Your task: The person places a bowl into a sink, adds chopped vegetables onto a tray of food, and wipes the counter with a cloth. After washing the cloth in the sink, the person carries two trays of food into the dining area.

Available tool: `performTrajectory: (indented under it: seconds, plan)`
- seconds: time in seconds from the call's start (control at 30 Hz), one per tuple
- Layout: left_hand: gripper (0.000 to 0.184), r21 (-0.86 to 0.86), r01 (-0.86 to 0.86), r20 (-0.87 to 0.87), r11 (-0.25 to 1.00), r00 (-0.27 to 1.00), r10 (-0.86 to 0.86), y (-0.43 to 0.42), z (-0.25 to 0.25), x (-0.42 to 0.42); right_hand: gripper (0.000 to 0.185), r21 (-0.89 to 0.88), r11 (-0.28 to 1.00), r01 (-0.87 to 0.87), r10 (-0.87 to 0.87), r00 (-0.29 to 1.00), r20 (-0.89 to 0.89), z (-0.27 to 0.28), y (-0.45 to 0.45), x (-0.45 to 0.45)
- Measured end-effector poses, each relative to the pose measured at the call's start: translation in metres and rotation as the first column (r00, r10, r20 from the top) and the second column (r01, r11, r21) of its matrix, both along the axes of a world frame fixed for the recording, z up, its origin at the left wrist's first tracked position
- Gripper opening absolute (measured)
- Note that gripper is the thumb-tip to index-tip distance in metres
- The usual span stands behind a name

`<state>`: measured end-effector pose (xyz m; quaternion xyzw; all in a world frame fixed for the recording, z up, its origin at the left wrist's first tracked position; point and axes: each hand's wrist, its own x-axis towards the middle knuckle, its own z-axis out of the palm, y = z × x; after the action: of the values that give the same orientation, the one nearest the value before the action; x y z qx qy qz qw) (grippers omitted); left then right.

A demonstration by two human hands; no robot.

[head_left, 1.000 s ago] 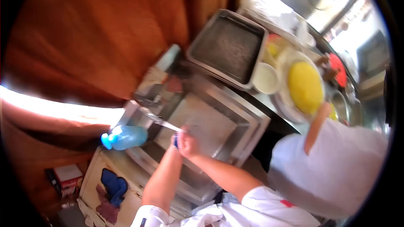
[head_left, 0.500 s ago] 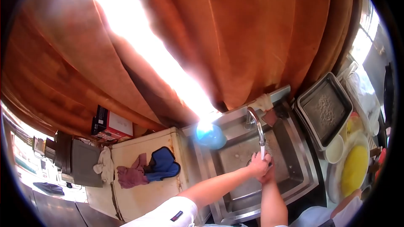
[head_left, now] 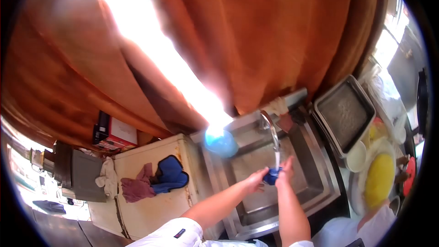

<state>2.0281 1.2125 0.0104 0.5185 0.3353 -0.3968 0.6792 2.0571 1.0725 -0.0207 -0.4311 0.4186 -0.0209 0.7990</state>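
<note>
A small dark blue object (head_left: 272,176) is held between my two hands, under water running from the curved metal faucet (head_left: 275,138). It is too small and too covered to tell its kind. My left hand (head_left: 257,181) grips it from the left side. On its right side, my right hand (head_left: 286,171) presses against it, with some fingers pointing up beside the stream. Both are over the basin of the stainless steel sink (head_left: 256,205). At the sink's back left corner sits a round light blue thing (head_left: 221,143), partly washed out by glare.
To the left, a blue cloth (head_left: 172,176) and a maroon cloth (head_left: 137,186) lie on a rusty white surface (head_left: 173,208). Metal trays (head_left: 345,114), a pale cup (head_left: 356,157) and a yellow oval thing (head_left: 379,180) stand right. Another person's sleeve (head_left: 379,221) shows nearby.
My hands, clasped together under the water before, have moved slightly apart, and the dark blue object now shows between them. The view has shifted a little.
</note>
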Motion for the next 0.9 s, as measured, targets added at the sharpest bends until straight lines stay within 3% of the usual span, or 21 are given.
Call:
performTrajectory:
  seconds: [0.03, 0.07, 0.1, 0.13, 0.17, 0.2, 0.23, 0.27, 0.3, 0.37, 0.4, 0.43, 0.5, 0.6, 0.63, 0.67, 0.7, 0.77, 0.8, 0.83, 0.9]
  plan:
    - [0.060, -0.202, -0.052, -0.216, 0.978, 0.976, 0.007, -0.007, 0.011, 0.000, 0.056, -0.123, 0.971, -0.205, 0.206, 0.979, -0.006, 0.026, 0.004, -0.003]
    - [0.060, -0.504, -0.117, -0.121, 0.856, 0.991, 0.064, -0.013, 0.012, -0.002, 0.064, -0.336, 0.906, -0.258, 0.245, 0.966, -0.081, 0.014, 0.013, -0.005]
    - [0.052, -0.523, -0.110, -0.078, 0.845, 0.994, 0.080, -0.020, 0.003, 0.004, 0.068, -0.390, 0.856, -0.339, 0.378, 0.925, 0.027, 0.029, 0.020, -0.016]
    - [0.043, -0.760, -0.103, -0.052, 0.642, 0.994, 0.099, -0.023, -0.013, 0.012, 0.071, -0.483, 0.791, -0.375, 0.457, 0.887, 0.059, 0.010, 0.025, -0.028]
    - [0.037, -0.611, -0.053, 0.005, 0.790, 0.997, 0.071, -0.027, -0.013, 0.013, 0.071, -0.770, 0.513, -0.380, 0.504, 0.859, -0.089, 0.024, 0.035, -0.042]
    - [0.034, -0.546, -0.077, 0.029, 0.834, 0.993, 0.110, -0.028, -0.013, 0.018, 0.056, -0.666, 0.659, -0.351, 0.545, 0.832, 0.101, 0.062, 0.039, -0.049]
    - [0.033, -0.476, -0.100, 0.057, 0.874, 0.988, 0.144, -0.030, -0.012, 0.022, 0.066, -0.667, 0.609, -0.430, 0.614, 0.788, 0.053, 0.080, 0.039, -0.056]
    - [0.033, -0.400, -0.124, 0.087, 0.908, 0.981, 0.172, -0.031, -0.011, 0.027, 0.063, -0.711, 0.623, -0.325, 0.591, 0.792, 0.155, 0.114, 0.044, -0.062]
    - [0.039, -0.384, -0.081, 0.306, 0.920, 0.929, 0.210, -0.035, -0.024, 0.018, 0.052, -0.788, 0.525, -0.321, 0.633, 0.766, 0.109, 0.091, 0.044, -0.065]
    - [0.037, -0.399, -0.119, 0.201, 0.909, 0.956, 0.213, -0.040, -0.028, 0.024, 0.022, -0.918, 0.378, -0.116, 0.622, 0.767, 0.160, 0.041, 0.042, -0.062]
    - [0.037, -0.417, -0.144, 0.136, 0.897, 0.966, 0.218, -0.041, -0.032, 0.025, 0.022, -0.957, 0.290, -0.010, 0.627, 0.758, 0.181, 0.029, 0.039, -0.062]
    - [0.036, -0.427, -0.165, 0.084, 0.889, 0.972, 0.221, -0.042, -0.036, 0.028, 0.018, -0.936, 0.351, -0.003, 0.588, 0.779, 0.218, 0.042, 0.035, -0.056]
    - [0.035, -0.443, -0.205, -0.004, 0.873, 0.974, 0.226, -0.041, -0.041, 0.031, 0.035, -0.882, 0.470, 0.023, 0.509, 0.810, 0.292, 0.068, 0.029, -0.043]
    - [0.034, -0.393, -0.240, -0.098, 0.888, 0.971, 0.219, -0.040, -0.044, 0.034, 0.026, -0.909, 0.413, -0.050, 0.409, 0.902, 0.136, 0.036, 0.021, -0.030]
    - [0.033, -0.320, -0.228, -0.108, 0.920, 0.973, 0.203, -0.041, -0.035, 0.034, 0.026, -0.840, 0.540, -0.056, 0.353, 0.921, 0.166, 0.004, 0.012, -0.025]
    - [0.039, -0.092, -0.199, -0.053, 0.976, 0.979, 0.195, -0.049, -0.009, 0.034, 0.030, -0.821, 0.569, -0.056, 0.194, 0.979, 0.068, -0.024, -0.001, -0.016]
    - [0.029, -0.030, -0.171, -0.015, 0.985, 0.985, 0.171, -0.057, 0.028, 0.033, 0.035, -0.791, 0.610, -0.046, 0.035, 0.999, -0.031, -0.051, -0.014, -0.007]
    - [0.033, 0.160, 0.139, 0.197, 0.977, 0.966, -0.169, -0.066, 0.047, 0.032, 0.033, -0.340, 0.935, 0.097, -0.123, 0.991, -0.055, -0.202, -0.029, -0.014]
    - [0.032, 0.335, 0.189, 0.297, 0.923, 0.909, -0.294, -0.069, 0.060, 0.032, 0.040, -0.021, 0.999, 0.033, -0.036, 0.981, -0.188, -0.149, -0.042, -0.016]
    - [0.031, 0.501, 0.206, 0.370, 0.840, 0.827, -0.423, -0.072, 0.074, 0.033, 0.047, 0.317, 0.948, -0.016, 0.093, 0.969, -0.229, -0.099, -0.049, -0.017]
    - [0.031, 0.671, 0.197, 0.471, 0.715, 0.632, -0.615, -0.074, 0.078, 0.033, 0.062, 0.678, 0.724, -0.126, 0.267, 0.958, -0.108, -0.034, -0.054, -0.024]
